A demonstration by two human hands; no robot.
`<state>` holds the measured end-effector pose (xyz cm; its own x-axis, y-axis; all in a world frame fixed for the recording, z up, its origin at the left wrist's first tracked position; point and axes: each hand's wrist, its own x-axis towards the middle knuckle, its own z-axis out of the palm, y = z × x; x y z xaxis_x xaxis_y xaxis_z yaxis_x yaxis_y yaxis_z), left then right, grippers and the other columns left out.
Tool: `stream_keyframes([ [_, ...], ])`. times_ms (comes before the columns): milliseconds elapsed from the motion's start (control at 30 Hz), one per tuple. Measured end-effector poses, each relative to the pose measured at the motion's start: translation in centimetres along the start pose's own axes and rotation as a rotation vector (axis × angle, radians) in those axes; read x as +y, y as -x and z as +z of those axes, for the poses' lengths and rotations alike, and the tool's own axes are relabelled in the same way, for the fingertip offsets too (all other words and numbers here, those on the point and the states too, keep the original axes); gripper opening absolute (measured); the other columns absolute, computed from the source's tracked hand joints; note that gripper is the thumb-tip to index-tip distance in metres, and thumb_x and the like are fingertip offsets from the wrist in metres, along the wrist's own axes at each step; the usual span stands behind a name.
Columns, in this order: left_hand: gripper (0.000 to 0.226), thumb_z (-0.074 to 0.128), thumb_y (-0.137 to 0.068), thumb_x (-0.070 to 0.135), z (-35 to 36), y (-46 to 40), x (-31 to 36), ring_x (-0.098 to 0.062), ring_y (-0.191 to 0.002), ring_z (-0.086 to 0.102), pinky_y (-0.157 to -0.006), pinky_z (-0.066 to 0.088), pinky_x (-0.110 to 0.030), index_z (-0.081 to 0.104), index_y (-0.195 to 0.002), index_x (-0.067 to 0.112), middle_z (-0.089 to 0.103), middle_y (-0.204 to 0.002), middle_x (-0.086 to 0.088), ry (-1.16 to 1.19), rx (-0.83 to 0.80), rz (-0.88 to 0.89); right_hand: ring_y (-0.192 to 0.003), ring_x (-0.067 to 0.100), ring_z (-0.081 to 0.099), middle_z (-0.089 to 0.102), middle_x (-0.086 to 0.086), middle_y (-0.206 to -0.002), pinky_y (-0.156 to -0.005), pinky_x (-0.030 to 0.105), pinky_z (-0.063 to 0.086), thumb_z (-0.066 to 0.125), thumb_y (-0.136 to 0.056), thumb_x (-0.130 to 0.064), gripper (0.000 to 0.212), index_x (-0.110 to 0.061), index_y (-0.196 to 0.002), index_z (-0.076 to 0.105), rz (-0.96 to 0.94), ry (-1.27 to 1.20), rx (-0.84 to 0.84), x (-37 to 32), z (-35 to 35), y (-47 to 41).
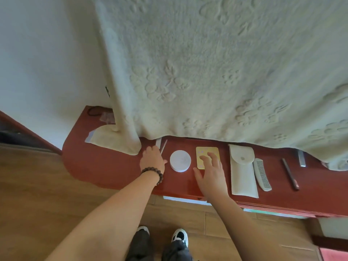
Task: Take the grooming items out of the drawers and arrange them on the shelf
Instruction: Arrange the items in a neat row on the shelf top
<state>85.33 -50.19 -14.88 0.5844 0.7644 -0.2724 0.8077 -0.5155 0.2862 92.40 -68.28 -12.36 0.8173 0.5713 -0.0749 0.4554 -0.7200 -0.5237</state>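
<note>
Red-brown and glossy, the shelf [116, 166] ran across the middle of the frame, with wooden flooring [37, 185] below it and a cream embossed cloth [207, 72] hanging over its back edge from the top of the frame. Grooming items lay in a row along the shelf. Near centre sat a round white case [180, 161], and just right of it a yellow card-like item [207, 153]. Further right lay a long white pouch [243, 172], with a white comb [261, 174] just beside it, then a dark slim stick [290, 174] set apart, and a grey metal strip [301, 159] near the cloth's hem.

The left hand [152, 159], a beaded bracelet [154, 174] at its wrist, rested on the shelf left of the round case, its fingers reaching towards thin white sticks [163, 146] at the cloth's edge; whether it pinched anything could not be told. The right hand [212, 174] lay with fingers spread and straight, its fingertips [203, 158] pressing on the yellow item. At the bottom centre of the frame stood the person's black-and-white shoes [179, 236].
</note>
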Motion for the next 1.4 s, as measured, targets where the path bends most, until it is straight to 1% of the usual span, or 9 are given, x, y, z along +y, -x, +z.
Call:
stream_keyframes([
  [233, 0.026, 0.057, -0.093, 0.021, -0.2, -1.3, -1.4, -0.029, -0.107, 0.059, -0.087, 0.049, -0.037, 0.054, -0.115, 0.008, 0.061, -0.116, -0.012, 0.002, -0.125, 0.009, -0.133, 0.027, 0.035, 0.036, 0.007, -0.144, -0.105, 0.04, 0.035, 0.057, -0.09, -0.024, 0.04, -0.015, -0.129, 0.052, 0.072, 0.001, 0.014, -1.4, 0.9, 0.7],
  [367, 0.016, 0.057, -0.089, 0.02, -1.9, -1.3, -2.3, -0.027, -0.097, 0.062, -0.079, 0.05, -0.033, 0.058, -0.098, 0.007, 0.064, -0.106, -0.011, -0.009, -0.21, 0.064, -0.13, 0.027, 0.04, 0.037, 0.006, -0.144, -0.102, 0.042, 0.04, 0.057, -0.09, -0.023, 0.038, -0.017, -0.128, 0.053, 0.076, -0.03, 0.013, -3.1, 1.3, 0.8],
  [500, 0.006, 0.064, -0.083, 0.018, -3.7, 0.4, -3.5, -0.022, -0.084, 0.066, -0.083, 0.055, -0.04, 0.06, -0.085, 0.015, 0.068, -0.092, -0.007, 0.482, -0.326, 0.147, -0.127, 0.023, 0.041, 0.038, 0.001, -0.142, -0.099, 0.035, 0.042, 0.056, -0.09, -0.022, 0.04, -0.018, -0.129, 0.052, 0.044, -0.121, 0.037, -5.3, 0.5, 0.6],
  [600, 0.004, 0.061, -0.087, 0.007, -6.5, 2.8, -3.2, -0.024, -0.076, 0.071, -0.082, 0.057, -0.046, 0.057, -0.087, 0.009, 0.073, -0.082, -0.012, 0.862, -0.463, 0.174, -0.121, 0.015, 0.049, 0.044, -0.003, -0.139, -0.096, 0.026, 0.041, 0.057, -0.091, -0.022, 0.042, -0.02, -0.132, 0.049, 0.008, -0.312, 0.054, -7.8, -0.9, 0.1],
  [733, 0.006, 0.058, -0.092, 0.005, -9.9, 5.1, -3.1, -0.033, -0.083, 0.071, -0.079, 0.058, -0.042, 0.06, -0.097, 0.003, 0.073, -0.084, -0.017, 1.037, -0.563, 0.264, -0.114, 0.009, 0.061, 0.063, -0.004, -0.125, -0.101, 0.031, 0.045, 0.057, -0.094, -0.019, 0.051, -0.024, -0.142, 0.039, 0.086, -0.934, -0.165, -11.0, -3.5, -0.7],
  [833, 0.017, 0.056, -0.093, 0.003, -11.4, 5.6, -3.5, -0.033, -0.088, 0.071, -0.078, 0.058, -0.037, 0.065, -0.107, 0.004, 0.073, -0.087, -0.017, 1.057, -0.621, 0.285, -0.102, 0.019, 0.069, 0.071, 0.002, -0.113, -0.089, 0.03, 0.055, 0.053, -0.096, -0.013, 0.04, -0.018, -0.136, 0.047, 0.061, -1.103, -0.237, -12.3, -5.0, -0.9],
  [967, 0.013, 0.06, -0.09, 0.003, -12.4, 5.7, -3.6, -0.029, -0.086, 0.072, -0.077, 0.059, -0.034, 0.068, -0.1, 0.005, 0.073, -0.088, -0.017, 1.036, -0.594, 0.266, -0.093, 0.024, 0.071, 0.072, 0.016, -0.105, -0.073, 0.025, 0.058, 0.052, -0.094, 0.0, 0.031, -0.004, -0.124, 0.058, 0.05, -1.104, -0.232, -13.6, -6.0, -0.7],
  [1233, 0.01, 0.064, -0.088, 0.005, -12.3, 6.0, -3.4, -0.024, -0.08, 0.073, -0.069, 0.058, -0.027, 0.068, -0.096, 0.004, 0.074, -0.085, -0.016, 0.972, -0.537, 0.246, -0.082, 0.025, 0.072, 0.072, 0.022, -0.094, -0.071, 0.026, 0.058, 0.054, -0.091, 0.002, 0.022, 0.002, -0.112, 0.062, 0.096, -1.162, -0.233, -13.5, -5.9, -1.0],
  [1400, 0.008, 0.066, -0.085, 0.01, -10.5, 6.0, -4.7, -0.013, -0.075, 0.073, -0.072, 0.06, -0.031, 0.068, -0.094, 0.009, 0.075, -0.08, -0.006, 0.687, -0.513, 0.285, -0.077, 0.024, 0.072, 0.071, 0.017, -0.082, -0.078, 0.031, 0.059, 0.055, -0.09, 0.004, 0.017, 0.003, -0.106, 0.061, 0.164, -1.361, -0.048, -12.2, -6.8, -3.3],
])
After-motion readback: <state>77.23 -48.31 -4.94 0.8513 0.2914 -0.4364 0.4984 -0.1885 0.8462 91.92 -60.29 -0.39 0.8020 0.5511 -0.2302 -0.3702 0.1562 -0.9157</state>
